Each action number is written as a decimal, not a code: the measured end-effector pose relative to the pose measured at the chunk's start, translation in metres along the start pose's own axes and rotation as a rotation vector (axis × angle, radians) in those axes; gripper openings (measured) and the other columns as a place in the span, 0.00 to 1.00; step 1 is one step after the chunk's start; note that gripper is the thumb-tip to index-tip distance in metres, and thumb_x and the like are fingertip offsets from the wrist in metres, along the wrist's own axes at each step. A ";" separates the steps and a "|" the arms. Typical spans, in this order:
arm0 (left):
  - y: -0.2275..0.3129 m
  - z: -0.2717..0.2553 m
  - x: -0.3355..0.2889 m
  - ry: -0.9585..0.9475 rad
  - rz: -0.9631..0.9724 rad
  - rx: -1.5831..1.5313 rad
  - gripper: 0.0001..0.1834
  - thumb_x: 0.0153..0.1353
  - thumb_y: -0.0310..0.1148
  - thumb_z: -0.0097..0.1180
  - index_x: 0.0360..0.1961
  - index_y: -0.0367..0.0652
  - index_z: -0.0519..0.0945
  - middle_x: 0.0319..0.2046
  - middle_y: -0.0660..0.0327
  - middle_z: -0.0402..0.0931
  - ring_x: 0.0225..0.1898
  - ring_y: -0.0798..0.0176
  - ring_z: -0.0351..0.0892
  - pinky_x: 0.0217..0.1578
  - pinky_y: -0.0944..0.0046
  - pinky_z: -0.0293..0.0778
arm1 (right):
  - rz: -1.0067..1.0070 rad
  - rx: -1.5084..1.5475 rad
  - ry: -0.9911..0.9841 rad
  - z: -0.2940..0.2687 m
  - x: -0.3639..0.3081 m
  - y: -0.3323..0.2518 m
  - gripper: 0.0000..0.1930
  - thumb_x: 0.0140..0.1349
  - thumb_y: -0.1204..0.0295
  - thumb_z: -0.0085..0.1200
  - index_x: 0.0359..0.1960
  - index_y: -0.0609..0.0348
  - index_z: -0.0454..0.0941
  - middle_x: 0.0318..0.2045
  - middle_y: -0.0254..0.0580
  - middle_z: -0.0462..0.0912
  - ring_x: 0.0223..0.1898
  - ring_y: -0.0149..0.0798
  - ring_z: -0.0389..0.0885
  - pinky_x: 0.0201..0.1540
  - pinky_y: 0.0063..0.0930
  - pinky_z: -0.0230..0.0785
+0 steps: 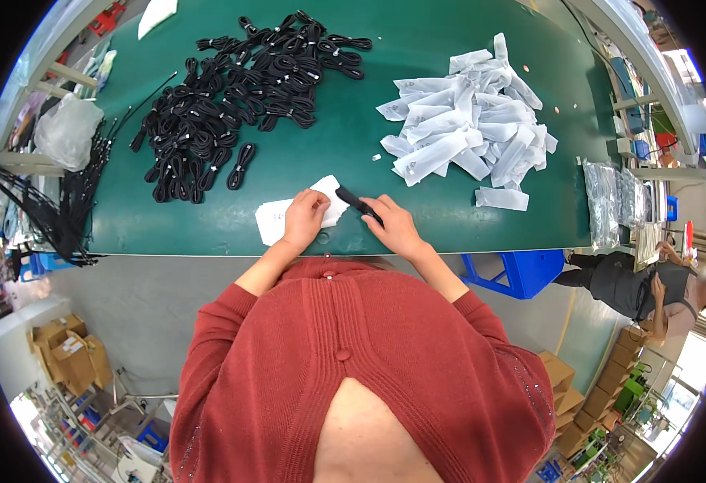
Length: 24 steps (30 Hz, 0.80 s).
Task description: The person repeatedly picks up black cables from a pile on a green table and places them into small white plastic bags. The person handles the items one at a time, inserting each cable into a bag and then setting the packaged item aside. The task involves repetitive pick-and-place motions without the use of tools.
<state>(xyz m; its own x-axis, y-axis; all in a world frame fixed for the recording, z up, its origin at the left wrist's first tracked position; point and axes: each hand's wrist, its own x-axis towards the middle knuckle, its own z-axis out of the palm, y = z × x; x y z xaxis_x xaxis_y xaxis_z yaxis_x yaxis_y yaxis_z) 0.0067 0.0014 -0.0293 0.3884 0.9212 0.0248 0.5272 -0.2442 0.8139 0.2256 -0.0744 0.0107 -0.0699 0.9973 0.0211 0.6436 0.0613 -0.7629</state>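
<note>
My left hand (305,217) presses down on a white paper-like bag (276,217) lying at the near edge of the green table (417,217). My right hand (393,228) grips a black coiled cable bundle (357,201), whose far end touches the open end of the bag. A big heap of black coiled cables (232,97) lies at the far left of the table. A pile of white filled bags (474,129) lies at the far right.
Long black cable ties (55,209) hang off the table's left edge beside a clear plastic bag (67,129). Clear packets (611,201) lie at the right edge. A blue stool (514,274) stands below; another person (651,286) sits at right. Cardboard boxes (67,350) sit on the floor.
</note>
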 end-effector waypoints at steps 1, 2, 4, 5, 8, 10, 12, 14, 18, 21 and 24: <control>-0.004 0.001 -0.001 0.012 -0.006 -0.045 0.03 0.58 0.24 0.61 0.32 0.38 0.78 0.29 0.58 0.75 0.31 0.61 0.75 0.33 0.64 0.72 | -0.021 -0.015 -0.020 -0.001 -0.001 -0.001 0.17 0.61 0.69 0.57 0.52 0.54 0.76 0.36 0.45 0.75 0.34 0.51 0.79 0.36 0.41 0.73; -0.007 0.001 -0.002 0.025 -0.013 -0.090 0.03 0.59 0.24 0.60 0.33 0.37 0.78 0.29 0.58 0.76 0.30 0.62 0.75 0.33 0.65 0.72 | -0.042 -0.029 -0.042 -0.002 -0.002 -0.001 0.17 0.61 0.69 0.57 0.52 0.54 0.76 0.36 0.45 0.75 0.34 0.50 0.79 0.36 0.40 0.73; -0.007 -0.001 -0.002 0.019 -0.051 -0.122 0.03 0.59 0.24 0.60 0.34 0.37 0.78 0.30 0.58 0.76 0.30 0.63 0.75 0.34 0.67 0.72 | -0.047 -0.050 -0.093 -0.006 -0.001 0.000 0.17 0.60 0.69 0.58 0.51 0.54 0.77 0.35 0.44 0.75 0.34 0.49 0.79 0.36 0.40 0.73; -0.006 -0.002 -0.002 0.018 -0.071 -0.138 0.03 0.60 0.24 0.60 0.34 0.37 0.78 0.31 0.58 0.77 0.31 0.64 0.75 0.34 0.67 0.72 | -0.048 -0.050 -0.120 -0.008 0.000 0.000 0.16 0.60 0.68 0.58 0.51 0.54 0.78 0.35 0.43 0.75 0.34 0.49 0.79 0.36 0.40 0.73; -0.002 -0.004 -0.002 0.038 -0.052 -0.178 0.04 0.58 0.23 0.60 0.34 0.37 0.78 0.33 0.58 0.77 0.32 0.61 0.76 0.35 0.65 0.72 | -0.051 0.006 -0.173 -0.006 0.001 0.010 0.16 0.59 0.66 0.59 0.49 0.55 0.80 0.35 0.43 0.78 0.34 0.47 0.80 0.37 0.38 0.73; 0.004 -0.008 -0.002 0.022 0.115 -0.118 0.04 0.56 0.22 0.60 0.33 0.38 0.78 0.33 0.57 0.77 0.36 0.54 0.75 0.40 0.59 0.72 | 0.064 0.166 -0.279 -0.003 0.006 0.018 0.16 0.59 0.64 0.60 0.47 0.56 0.81 0.34 0.43 0.79 0.33 0.46 0.80 0.36 0.37 0.72; 0.014 -0.013 -0.001 0.002 0.236 -0.076 0.05 0.53 0.21 0.60 0.32 0.39 0.78 0.34 0.57 0.77 0.40 0.50 0.74 0.43 0.56 0.71 | 0.295 0.428 -0.463 -0.003 0.014 0.021 0.17 0.58 0.62 0.61 0.46 0.56 0.82 0.33 0.44 0.80 0.33 0.45 0.80 0.36 0.35 0.72; 0.026 -0.018 0.000 -0.021 0.309 -0.050 0.07 0.52 0.20 0.61 0.31 0.40 0.77 0.35 0.58 0.77 0.42 0.49 0.73 0.44 0.55 0.71 | 0.473 0.583 -0.524 -0.004 0.016 0.015 0.17 0.57 0.61 0.61 0.45 0.57 0.83 0.32 0.44 0.80 0.33 0.44 0.79 0.36 0.34 0.71; 0.037 -0.023 0.004 0.002 0.393 0.003 0.08 0.50 0.20 0.62 0.31 0.40 0.77 0.35 0.59 0.77 0.42 0.50 0.73 0.43 0.56 0.71 | 0.022 0.285 -0.335 0.006 0.016 0.009 0.17 0.57 0.61 0.62 0.43 0.59 0.83 0.30 0.41 0.79 0.30 0.39 0.76 0.34 0.31 0.69; 0.039 -0.025 0.007 0.023 0.363 -0.007 0.08 0.49 0.20 0.62 0.31 0.40 0.77 0.36 0.58 0.77 0.42 0.50 0.73 0.43 0.56 0.70 | 0.057 0.290 -0.225 -0.001 0.021 -0.011 0.15 0.56 0.67 0.63 0.43 0.58 0.83 0.28 0.40 0.75 0.29 0.39 0.74 0.33 0.29 0.69; 0.040 -0.028 0.012 0.063 0.312 -0.035 0.07 0.50 0.20 0.61 0.31 0.40 0.77 0.37 0.58 0.77 0.42 0.51 0.73 0.44 0.57 0.70 | 0.086 0.332 -0.134 -0.005 0.023 -0.023 0.14 0.56 0.72 0.63 0.45 0.58 0.82 0.31 0.40 0.75 0.31 0.39 0.75 0.35 0.29 0.70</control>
<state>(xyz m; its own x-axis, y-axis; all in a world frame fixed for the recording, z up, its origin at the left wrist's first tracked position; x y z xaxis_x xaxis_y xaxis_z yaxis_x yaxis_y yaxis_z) 0.0117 0.0111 0.0199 0.4789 0.8206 0.3118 0.3628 -0.5085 0.7809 0.2135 -0.0527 0.0318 -0.1393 0.9829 -0.1205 0.3703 -0.0611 -0.9269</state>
